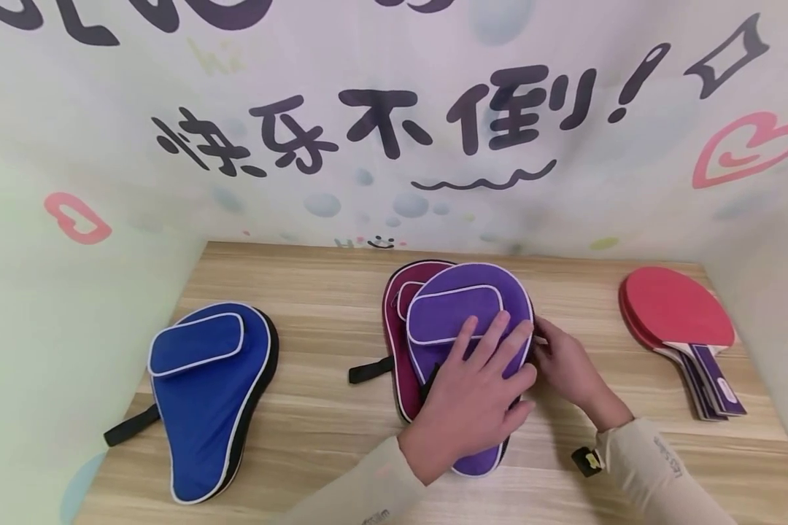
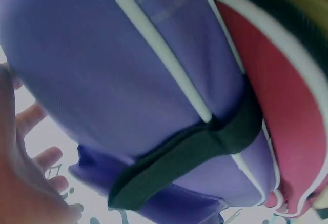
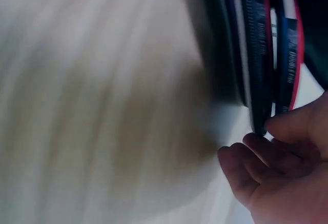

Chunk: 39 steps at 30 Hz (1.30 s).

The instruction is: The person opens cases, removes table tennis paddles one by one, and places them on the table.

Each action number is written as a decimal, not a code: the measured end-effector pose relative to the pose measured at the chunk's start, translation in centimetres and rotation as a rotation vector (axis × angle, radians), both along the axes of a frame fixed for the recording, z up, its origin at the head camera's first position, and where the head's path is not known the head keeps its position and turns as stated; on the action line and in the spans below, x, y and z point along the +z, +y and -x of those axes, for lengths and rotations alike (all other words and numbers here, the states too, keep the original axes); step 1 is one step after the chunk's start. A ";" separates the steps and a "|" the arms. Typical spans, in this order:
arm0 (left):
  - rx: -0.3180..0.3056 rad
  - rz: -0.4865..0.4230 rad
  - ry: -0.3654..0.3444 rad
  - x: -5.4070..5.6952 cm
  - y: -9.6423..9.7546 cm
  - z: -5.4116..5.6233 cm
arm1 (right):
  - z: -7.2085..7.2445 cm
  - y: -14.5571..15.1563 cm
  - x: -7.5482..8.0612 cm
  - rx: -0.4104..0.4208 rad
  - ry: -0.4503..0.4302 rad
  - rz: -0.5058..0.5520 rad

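A purple table tennis paddle case lies over a dark red paddle case on the table. My left hand rests on its front with spread fingers. At its right side my right hand pinches the case's dark zippered edge between thumb and fingers. The right wrist view shows this side unzipped, with the edges of paddles inside, close above my right hand. A black strap crosses the purple fabric in the left wrist view.
A blue paddle case with a black strap lies at the left. To the right, two red paddles are stacked, handles toward the front. A printed white curtain stands behind the wooden table.
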<state>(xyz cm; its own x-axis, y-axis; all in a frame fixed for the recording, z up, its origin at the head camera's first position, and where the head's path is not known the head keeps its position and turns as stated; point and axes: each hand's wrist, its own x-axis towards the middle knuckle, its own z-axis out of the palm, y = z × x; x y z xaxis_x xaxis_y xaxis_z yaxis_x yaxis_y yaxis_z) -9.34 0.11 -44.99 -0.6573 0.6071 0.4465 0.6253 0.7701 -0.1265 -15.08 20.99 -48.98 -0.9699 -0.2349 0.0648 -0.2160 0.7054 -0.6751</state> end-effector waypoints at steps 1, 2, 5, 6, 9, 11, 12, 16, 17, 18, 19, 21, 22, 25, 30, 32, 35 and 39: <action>0.007 -0.038 0.019 0.1 -0.2 -0.2 | -0.1 0.0 -0.2 0.007 0.006 -0.011; 0.017 -0.076 0.040 0.2 -0.3 -0.3 | -0.1 0.0 -0.3 0.013 0.016 -0.021; 0.044 -0.184 0.094 0.5 -1.1 -0.6 | -0.1 -0.1 -0.6 0.009 0.044 -0.051; 0.051 -0.215 0.111 0.6 -1.4 -0.8 | -0.2 -0.2 -0.7 0.008 0.046 -0.052; 0.080 -0.281 0.192 0.9 -2.4 -1.0 | -0.2 -0.2 -0.8 0.009 0.040 -0.075; 0.110 -0.311 0.242 0.8 -3.3 -1.3 | -0.3 -0.2 -0.9 0.021 0.054 -0.095; 0.129 -0.321 0.265 0.7 -3.7 -1.5 | -0.4 -0.3 -1.0 0.030 0.065 -0.105; 0.221 -0.312 0.250 0.4 -5.8 -2.8 | -0.4 -0.5 -1.2 0.061 0.128 -0.129; 0.243 -0.293 0.228 0.4 -6.3 -3.2 | -0.4 -0.5 -1.3 0.062 0.133 -0.133; 0.260 -0.275 0.194 0.5 -6.8 -3.6 | -0.4 -0.5 -1.3 0.062 0.137 -0.135; 0.274 -0.254 0.147 0.6 -7.2 -4.1 | -0.4 -0.5 -1.3 0.060 0.136 -0.137; 0.305 -0.211 0.051 0.8 -8.1 -4.9 | -0.5 -0.4 -1.2 0.052 0.129 -0.141; 0.324 -0.193 -0.002 1.0 -8.5 -5.3 | -0.5 -0.4 -1.1 0.048 0.124 -0.143; 0.393 -0.154 -0.154 1.3 -9.4 -6.1 | -0.5 -0.3 -1.0 0.041 0.112 -0.146; 0.504 -0.105 -0.319 1.3 -10.2 -6.5 | -0.4 -0.4 -0.9 0.040 0.101 -0.140; 0.530 -0.097 -0.358 1.1 -10.6 -6.4 | -0.3 -0.5 -1.0 0.043 0.108 -0.139; 0.554 -0.084 -0.392 0.8 -11.2 -6.4 | -0.3 -0.7 -1.2 0.058 0.137 -0.144; 0.573 -0.071 -0.421 0.4 -11.9 -6.6 | -0.4 -0.8 -1.4 0.073 0.160 -0.154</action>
<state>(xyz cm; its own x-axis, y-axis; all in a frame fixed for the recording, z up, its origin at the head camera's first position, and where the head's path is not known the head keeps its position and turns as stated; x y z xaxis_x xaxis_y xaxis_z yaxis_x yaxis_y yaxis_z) -2.70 -11.81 -44.62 -0.9894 0.0939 0.1107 0.1050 0.9895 0.0993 -14.70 20.14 -50.40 -0.9303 -0.3227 0.1744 -0.3655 0.7763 -0.5135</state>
